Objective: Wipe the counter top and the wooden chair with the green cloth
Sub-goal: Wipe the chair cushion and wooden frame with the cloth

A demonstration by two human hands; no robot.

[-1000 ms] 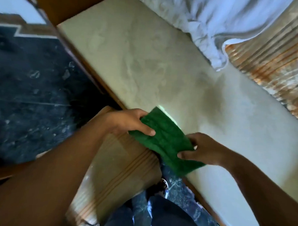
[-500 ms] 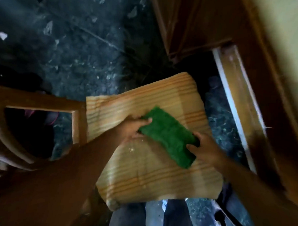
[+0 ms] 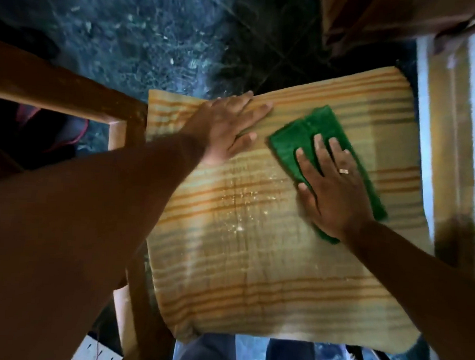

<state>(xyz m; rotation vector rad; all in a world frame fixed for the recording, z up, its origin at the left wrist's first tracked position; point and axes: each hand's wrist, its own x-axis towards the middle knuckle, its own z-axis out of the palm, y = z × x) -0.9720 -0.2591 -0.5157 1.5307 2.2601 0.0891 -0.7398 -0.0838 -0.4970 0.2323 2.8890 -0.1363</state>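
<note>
The wooden chair point(image 3: 71, 91) stands below me, its brown back frame at the left. A striped orange and beige cushion point(image 3: 254, 262) covers its seat, with pale crumbs near the middle. The folded green cloth point(image 3: 309, 131) lies on the cushion's far right part. My right hand point(image 3: 331, 189) presses flat on the cloth, fingers spread, a ring on one finger. My left hand point(image 3: 228, 125) rests flat and open on the cushion's far left corner, beside the cloth and not touching it.
Dark speckled stone floor point(image 3: 145, 26) lies beyond the chair. A wooden cabinet side point(image 3: 387, 20) rises at the top right, with a pale wooden frame point(image 3: 445, 134) along the right edge. My legs point(image 3: 250, 354) show below the cushion.
My view swung from the counter top down to the chair. Both hands carried the cloth over the cushion; the left hand let go and now lies flat, while the right hand presses the cloth down.
</note>
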